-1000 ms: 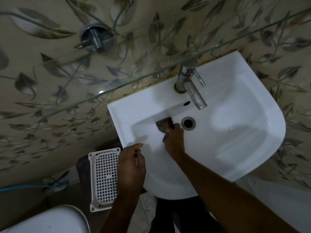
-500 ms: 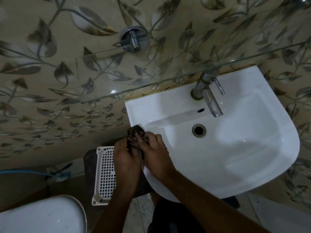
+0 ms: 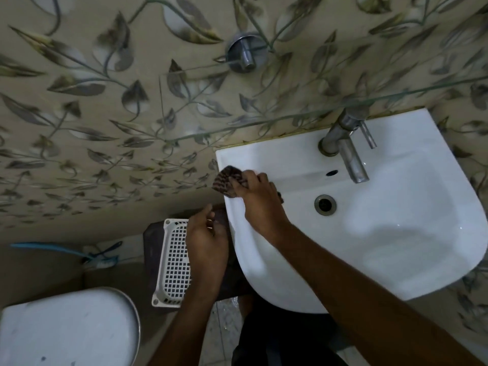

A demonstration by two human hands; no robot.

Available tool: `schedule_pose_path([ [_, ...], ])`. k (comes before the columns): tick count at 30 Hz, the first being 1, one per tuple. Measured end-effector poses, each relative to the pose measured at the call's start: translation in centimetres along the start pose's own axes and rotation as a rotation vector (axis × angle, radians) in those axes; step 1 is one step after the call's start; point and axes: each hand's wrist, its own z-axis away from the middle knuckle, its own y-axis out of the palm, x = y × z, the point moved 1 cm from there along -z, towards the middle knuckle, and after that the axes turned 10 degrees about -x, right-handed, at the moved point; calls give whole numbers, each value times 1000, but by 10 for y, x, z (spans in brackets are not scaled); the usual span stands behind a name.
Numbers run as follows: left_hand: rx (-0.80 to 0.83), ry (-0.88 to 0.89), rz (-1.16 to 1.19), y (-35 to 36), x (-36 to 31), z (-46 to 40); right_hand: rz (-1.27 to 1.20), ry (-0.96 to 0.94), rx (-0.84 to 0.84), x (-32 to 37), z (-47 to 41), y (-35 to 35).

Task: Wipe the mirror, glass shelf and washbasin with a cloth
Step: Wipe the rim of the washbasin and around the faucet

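The right hand (image 3: 260, 200) presses a dark patterned cloth (image 3: 227, 180) onto the left rim of the white basin (image 3: 396, 233), at its far left corner. The fingers are curled over the cloth and hold it against the rim; part of the cloth sticks out past the fingertips toward the wall, and a small dark edge shows at the right side of the hand. The left hand (image 3: 207, 239) is just left of the basin, beside its outer edge and apart from the cloth. Its fingers are loosely curled with the thumb near the fingertips; whether they hold anything cannot be told. It hangs over a white lattice basket (image 3: 173, 262) that rests on a dark stand (image 3: 151, 249) to the left of and lower than the basin. A chrome tap (image 3: 346, 143) stands at the far edge of the basin, its spout pointing over the bowl, with the drain (image 3: 325, 204) near it and a small overflow slot between them. A glass shelf (image 3: 264, 122) runs across the wall above the basin's far edge, carried by a round chrome bracket (image 3: 244, 52). The wall (image 3: 92, 114) carries a leaf pattern. A white toilet lid (image 3: 66, 328) sits at the near left, and a blue brush (image 3: 100, 256) lies against the wall beyond it.
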Motion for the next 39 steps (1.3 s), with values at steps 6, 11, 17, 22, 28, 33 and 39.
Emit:
schedule_pose_path([
  [6, 26, -10, -17, -15, 30, 10, -46, -80, 66, 1, 130, -4],
  [11, 67, -38, -13, -19, 36, 19, -39, -58, 63, 5, 133, -3],
  [17, 163, -11, -40, -17, 28, 31, 93, 41, -21, 18, 11, -7],
  [22, 145, -30, -12, -25, 28, 41, 126, 55, -26, 19, -24, -1],
  [28, 86, -54, 9, -39, 46, 47, -2, -28, 88, 18, 93, -4],
  [33, 196, -24, -8, -45, 52, 57, -34, -105, 110, -5, 218, -35],
  [39, 381, 131, 18, -44, 43, 84, -3, -76, 110, -33, 248, -43],
])
